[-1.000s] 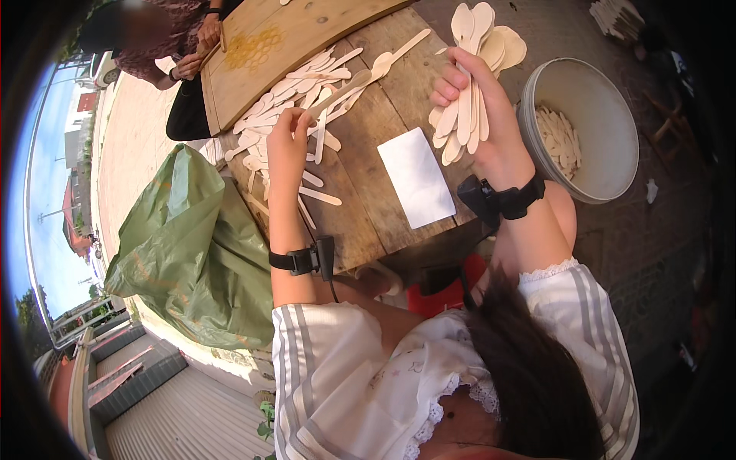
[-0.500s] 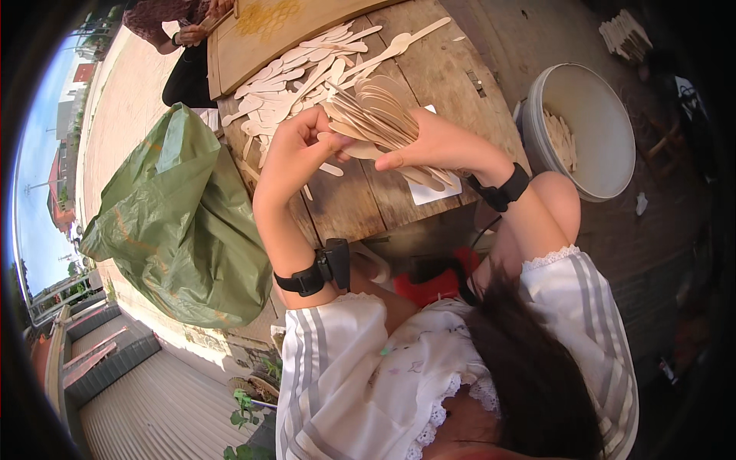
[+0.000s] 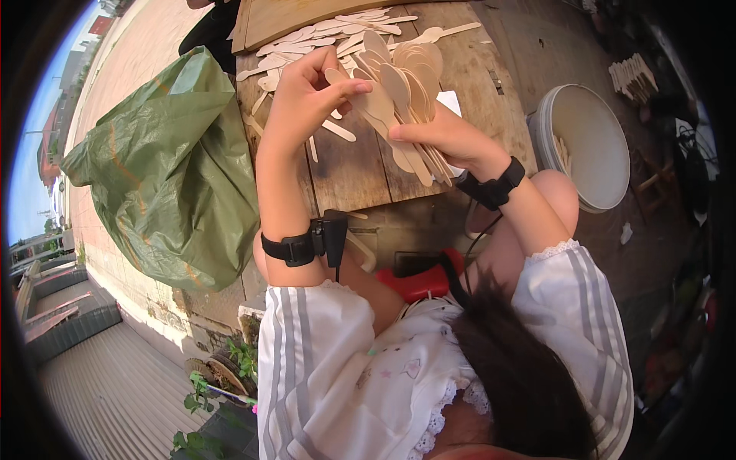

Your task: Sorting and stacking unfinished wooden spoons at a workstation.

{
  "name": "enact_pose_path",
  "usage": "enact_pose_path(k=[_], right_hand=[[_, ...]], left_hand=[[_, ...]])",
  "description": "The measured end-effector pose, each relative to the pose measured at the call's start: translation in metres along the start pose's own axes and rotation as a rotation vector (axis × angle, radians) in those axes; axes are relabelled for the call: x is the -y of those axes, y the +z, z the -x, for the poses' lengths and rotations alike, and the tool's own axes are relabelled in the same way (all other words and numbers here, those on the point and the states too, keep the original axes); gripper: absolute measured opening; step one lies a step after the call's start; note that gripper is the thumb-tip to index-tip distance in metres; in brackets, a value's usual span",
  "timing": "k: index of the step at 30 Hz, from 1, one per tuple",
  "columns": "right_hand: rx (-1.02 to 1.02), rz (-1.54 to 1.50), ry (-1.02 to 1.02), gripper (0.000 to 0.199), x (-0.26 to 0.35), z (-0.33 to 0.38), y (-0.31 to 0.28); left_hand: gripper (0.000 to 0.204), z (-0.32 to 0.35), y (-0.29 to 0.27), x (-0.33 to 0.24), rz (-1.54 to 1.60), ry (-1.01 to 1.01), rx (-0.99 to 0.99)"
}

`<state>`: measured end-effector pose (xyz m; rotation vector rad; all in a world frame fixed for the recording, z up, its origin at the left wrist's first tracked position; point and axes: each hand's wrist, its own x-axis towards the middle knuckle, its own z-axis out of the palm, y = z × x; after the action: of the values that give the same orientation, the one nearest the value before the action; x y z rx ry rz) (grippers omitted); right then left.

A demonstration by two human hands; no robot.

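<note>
A thick bundle of flat wooden spoons (image 3: 420, 70) is gripped in my right hand (image 3: 458, 139), bowls pointing up and fanned apart, handles sticking out below the palm. My left hand (image 3: 305, 100) pinches one wooden spoon (image 3: 376, 104) between thumb and fingers at the bundle's left side. That spoon slants across, its lower end close to my right thumb. Both hands are above the near part of the wooden table (image 3: 349, 175). Behind them lies a loose pile of wooden spoons (image 3: 303, 44), partly hidden by my left hand.
A white bucket (image 3: 546, 126) with some wooden pieces inside stands right of the table. Beyond it sits a stack of wooden pieces (image 3: 633, 75). A green plastic sack (image 3: 172, 176) bulges at the left. A wooden board (image 3: 280, 17) rests at the table's far side.
The bundle has turned more upright and its spoons have fanned out. My left hand now holds one spoon up along its left side. The whole view has shifted, and the person opposite is mostly out of frame.
</note>
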<state>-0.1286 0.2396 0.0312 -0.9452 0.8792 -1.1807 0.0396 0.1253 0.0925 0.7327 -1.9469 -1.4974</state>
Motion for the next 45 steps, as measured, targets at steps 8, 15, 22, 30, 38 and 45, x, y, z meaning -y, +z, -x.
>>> enact_pose_path(k=[8, 15, 22, 30, 38, 45], right_hand=[[-0.023, -0.138, -0.083, 0.035, -0.006, 0.001, 0.01], [-0.185, -0.475, -0.299, 0.025, -0.011, -0.018, -0.028], [-0.062, -0.339, -0.299, 0.042, -0.019, -0.004, 0.003], [-0.229, -0.269, -0.194, 0.036, 0.001, 0.01, 0.007], [-0.298, -0.078, -0.293, 0.025, -0.012, -0.003, -0.002], [-0.189, 0.403, -0.311, 0.036, -0.014, 0.007, 0.02]], left_hand=[[0.033, 0.047, -0.034, 0.01, 0.085, 0.023, -0.249], [0.023, 0.072, -0.002, 0.061, 0.773, 0.052, -0.383], [0.034, 0.072, 0.058, 0.071, 0.71, -0.164, 0.044], [0.04, 0.057, 0.08, 0.08, 0.734, -0.348, 0.262], [0.06, 0.052, 0.094, 0.067, 0.298, -0.318, 0.128], [0.093, 0.062, 0.088, 0.053, -0.197, -0.094, 0.099]])
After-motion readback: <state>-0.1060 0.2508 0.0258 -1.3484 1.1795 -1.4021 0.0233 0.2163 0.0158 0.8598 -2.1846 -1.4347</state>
